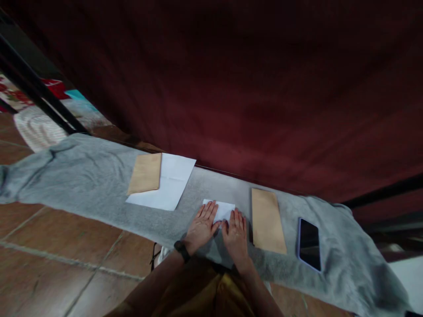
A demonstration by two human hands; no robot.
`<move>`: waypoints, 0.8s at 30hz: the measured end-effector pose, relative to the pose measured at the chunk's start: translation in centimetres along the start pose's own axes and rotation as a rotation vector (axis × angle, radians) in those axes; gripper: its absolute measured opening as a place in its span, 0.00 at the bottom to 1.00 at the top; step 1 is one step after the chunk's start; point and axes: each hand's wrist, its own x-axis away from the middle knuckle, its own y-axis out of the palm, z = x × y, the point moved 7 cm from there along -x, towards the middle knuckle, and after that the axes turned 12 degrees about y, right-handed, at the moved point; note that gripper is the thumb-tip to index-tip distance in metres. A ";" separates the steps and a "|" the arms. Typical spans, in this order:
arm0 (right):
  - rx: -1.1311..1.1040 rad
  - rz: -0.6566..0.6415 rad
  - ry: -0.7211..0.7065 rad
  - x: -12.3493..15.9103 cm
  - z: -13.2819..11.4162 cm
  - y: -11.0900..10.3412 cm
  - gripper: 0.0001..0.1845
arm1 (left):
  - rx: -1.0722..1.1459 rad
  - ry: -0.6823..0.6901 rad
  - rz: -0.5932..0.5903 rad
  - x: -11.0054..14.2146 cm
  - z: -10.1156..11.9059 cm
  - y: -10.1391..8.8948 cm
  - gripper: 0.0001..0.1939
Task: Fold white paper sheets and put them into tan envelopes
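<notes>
A small folded white sheet of paper [223,209] lies on the grey cloth in front of me. My left hand [202,223] rests flat on its left part, fingers stretched out, with a dark band on the wrist. On the right part of the same paper lies my right hand [235,233], also flat with the fingers extended. Both thumbs point inward near the paper's lower edge. Just right of my right hand is a brown envelope-like paper stack [268,221].
A larger creased white sheet [175,180] lies to the left, partly under a brown paper packet [145,172]. At the right sits a phone [309,244] in a lilac case. Grey cloth [99,176] covers the narrow surface. A dark red curtain [231,97] hangs behind it.
</notes>
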 end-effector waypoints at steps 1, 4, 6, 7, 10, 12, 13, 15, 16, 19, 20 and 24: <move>-0.012 -0.003 -0.023 -0.2 -0.6 0.2 0.30 | -0.004 0.006 -0.003 0.0 0.0 0.1 0.32; -0.053 -0.026 -0.110 -0.4 -2.2 0.8 0.28 | -0.013 0.026 -0.017 0.0 0.0 0.1 0.31; -0.070 -0.032 -0.128 -0.3 -2.7 1.1 0.28 | -0.016 0.030 -0.026 0.0 0.0 0.1 0.32; -0.074 -0.031 -0.125 -0.3 -2.8 1.2 0.29 | -0.018 0.027 -0.029 0.0 -0.1 0.0 0.32; -0.074 -0.023 -0.116 -0.2 -2.5 1.1 0.30 | -0.019 0.015 -0.038 -0.1 0.0 0.0 0.32; -0.060 -0.018 -0.116 -0.2 -2.1 1.0 0.31 | -0.015 0.009 -0.035 -0.1 0.0 -0.1 0.31; -0.045 -0.016 -0.113 -0.2 -1.9 0.9 0.31 | -0.011 0.007 -0.029 -0.1 0.0 -0.1 0.31; -0.010 -0.009 -0.100 -0.3 -1.4 0.6 0.31 | 0.000 0.003 -0.018 -0.1 0.0 -0.1 0.31; 0.006 -0.007 -0.094 -0.4 -1.2 0.5 0.31 | 0.007 0.001 -0.014 -0.1 0.0 -0.1 0.31; 0.037 -0.003 -0.077 -0.4 -0.4 0.1 0.31 | 0.023 -0.006 -0.008 0.0 -0.1 -0.1 0.33; 0.043 -0.005 -0.073 -0.4 -0.1 0.1 0.30 | 0.027 -0.008 -0.006 0.0 -0.1 -0.1 0.33; 0.059 -0.017 -0.067 -0.1 0.5 -0.1 0.29 | 0.040 -0.016 -0.018 0.1 0.1 -0.4 0.30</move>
